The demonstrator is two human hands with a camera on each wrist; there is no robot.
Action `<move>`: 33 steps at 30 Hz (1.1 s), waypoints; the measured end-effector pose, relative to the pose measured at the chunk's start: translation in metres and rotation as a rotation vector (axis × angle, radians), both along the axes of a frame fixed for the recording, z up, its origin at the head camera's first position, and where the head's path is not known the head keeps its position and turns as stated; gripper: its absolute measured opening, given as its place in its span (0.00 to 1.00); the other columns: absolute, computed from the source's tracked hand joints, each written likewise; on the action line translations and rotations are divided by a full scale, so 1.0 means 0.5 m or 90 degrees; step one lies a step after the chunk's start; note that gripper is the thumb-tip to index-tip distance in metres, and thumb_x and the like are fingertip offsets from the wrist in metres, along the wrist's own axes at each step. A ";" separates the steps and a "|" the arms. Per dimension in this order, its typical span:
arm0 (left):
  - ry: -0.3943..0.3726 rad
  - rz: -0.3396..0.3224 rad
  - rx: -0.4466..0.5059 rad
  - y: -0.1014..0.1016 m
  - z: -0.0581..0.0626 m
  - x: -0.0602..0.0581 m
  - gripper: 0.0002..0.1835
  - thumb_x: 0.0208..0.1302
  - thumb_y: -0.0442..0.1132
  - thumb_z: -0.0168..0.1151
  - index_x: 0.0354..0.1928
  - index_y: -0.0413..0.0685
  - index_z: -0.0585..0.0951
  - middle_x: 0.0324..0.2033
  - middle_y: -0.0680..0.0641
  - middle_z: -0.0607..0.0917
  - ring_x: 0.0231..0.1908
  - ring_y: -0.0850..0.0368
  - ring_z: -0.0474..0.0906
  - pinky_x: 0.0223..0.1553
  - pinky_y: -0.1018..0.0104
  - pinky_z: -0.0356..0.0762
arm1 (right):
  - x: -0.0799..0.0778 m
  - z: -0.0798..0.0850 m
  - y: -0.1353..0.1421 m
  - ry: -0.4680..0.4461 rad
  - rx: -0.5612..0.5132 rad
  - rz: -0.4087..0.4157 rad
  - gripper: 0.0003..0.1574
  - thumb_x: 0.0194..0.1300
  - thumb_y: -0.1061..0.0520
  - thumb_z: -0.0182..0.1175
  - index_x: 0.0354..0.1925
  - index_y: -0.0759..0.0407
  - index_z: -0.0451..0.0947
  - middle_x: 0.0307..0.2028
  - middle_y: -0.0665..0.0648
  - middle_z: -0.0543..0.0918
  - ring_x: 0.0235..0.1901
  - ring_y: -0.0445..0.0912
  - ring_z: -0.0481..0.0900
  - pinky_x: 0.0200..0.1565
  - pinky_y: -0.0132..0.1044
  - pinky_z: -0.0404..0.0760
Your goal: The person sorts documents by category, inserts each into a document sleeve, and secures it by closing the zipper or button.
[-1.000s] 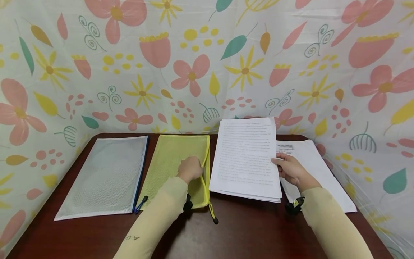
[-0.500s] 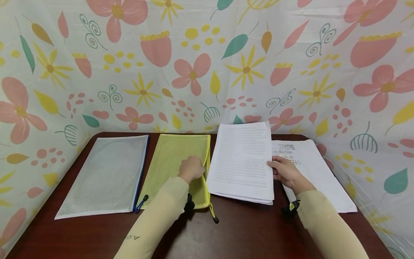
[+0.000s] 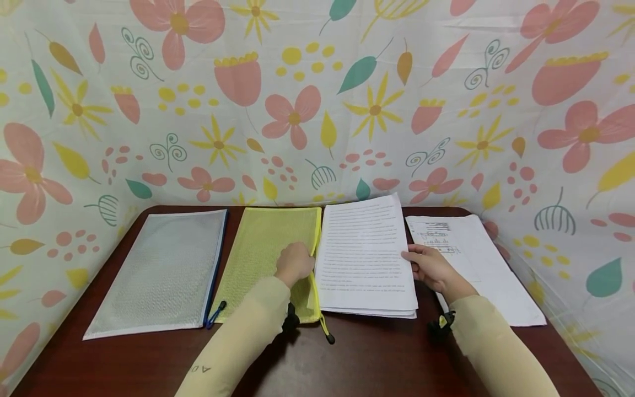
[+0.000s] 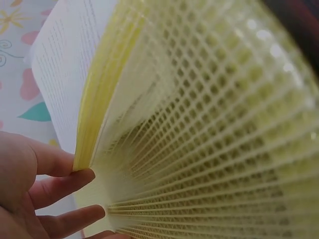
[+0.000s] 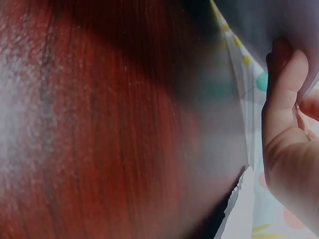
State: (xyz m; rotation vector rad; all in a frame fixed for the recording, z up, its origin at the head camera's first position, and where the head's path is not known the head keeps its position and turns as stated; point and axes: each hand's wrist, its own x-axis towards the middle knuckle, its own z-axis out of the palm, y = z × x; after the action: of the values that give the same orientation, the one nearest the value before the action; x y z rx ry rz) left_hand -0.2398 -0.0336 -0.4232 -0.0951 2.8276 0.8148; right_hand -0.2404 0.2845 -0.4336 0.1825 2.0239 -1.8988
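My left hand (image 3: 295, 262) pinches the yellow zipper edge of a yellow mesh zipper pouch (image 3: 268, 237), lifting its side open, as the left wrist view shows between thumb and forefinger. My right hand (image 3: 434, 267) grips the right edge of a stack of printed paper (image 3: 364, 259), thumb on top and fingers beneath. The paper is tilted, its far end raised, and its left edge lies right at the pouch's opening. In the right wrist view the fingers (image 5: 286, 84) curl at the underside of the sheets.
A clear mesh pouch (image 3: 163, 270) with a blue zipper lies at the left. More white papers (image 3: 481, 264) lie at the right, the top one bearing a printed drawing. All rest on a dark red-brown table (image 3: 357, 358) against a flowered curtain (image 3: 297, 99).
My right hand has moved left with the paper stack, bringing its left edge to the yellow pouch's opening and uncovering more of the papers at the right. My left hand stays on the pouch.
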 end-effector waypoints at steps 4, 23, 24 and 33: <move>0.009 0.003 0.000 0.004 0.001 0.001 0.23 0.61 0.36 0.50 0.08 0.52 0.60 0.11 0.53 0.60 0.15 0.58 0.58 0.13 0.68 0.55 | 0.002 0.001 -0.002 -0.003 0.003 0.001 0.31 0.71 0.58 0.49 0.65 0.73 0.54 0.33 0.48 0.85 0.32 0.41 0.85 0.34 0.36 0.84; 0.019 0.002 0.028 0.006 -0.004 0.004 0.21 0.65 0.36 0.47 0.12 0.51 0.62 0.13 0.52 0.65 0.14 0.59 0.60 0.14 0.69 0.56 | 0.001 0.008 -0.002 0.012 -0.005 0.010 0.34 0.70 0.59 0.51 0.65 0.77 0.53 0.32 0.48 0.85 0.31 0.41 0.85 0.34 0.35 0.84; 0.019 0.002 0.027 0.006 -0.005 0.004 0.20 0.65 0.36 0.47 0.13 0.51 0.63 0.14 0.52 0.65 0.14 0.59 0.61 0.14 0.69 0.56 | 0.001 0.008 -0.003 0.012 -0.004 0.011 0.34 0.70 0.59 0.51 0.65 0.77 0.53 0.32 0.48 0.85 0.31 0.41 0.85 0.34 0.34 0.83; 0.039 0.005 0.064 -0.002 -0.004 0.008 0.16 0.68 0.38 0.44 0.20 0.48 0.66 0.18 0.49 0.69 0.16 0.57 0.64 0.16 0.68 0.60 | -0.003 0.003 -0.008 -0.006 0.038 0.023 0.33 0.70 0.59 0.51 0.64 0.78 0.54 0.32 0.50 0.85 0.32 0.43 0.85 0.36 0.38 0.84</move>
State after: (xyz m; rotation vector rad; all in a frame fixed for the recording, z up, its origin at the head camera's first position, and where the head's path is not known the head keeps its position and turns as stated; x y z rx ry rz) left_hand -0.2358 -0.0347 -0.4253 -0.0682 2.8386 0.9756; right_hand -0.2419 0.2805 -0.4322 0.1688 2.0656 -1.8137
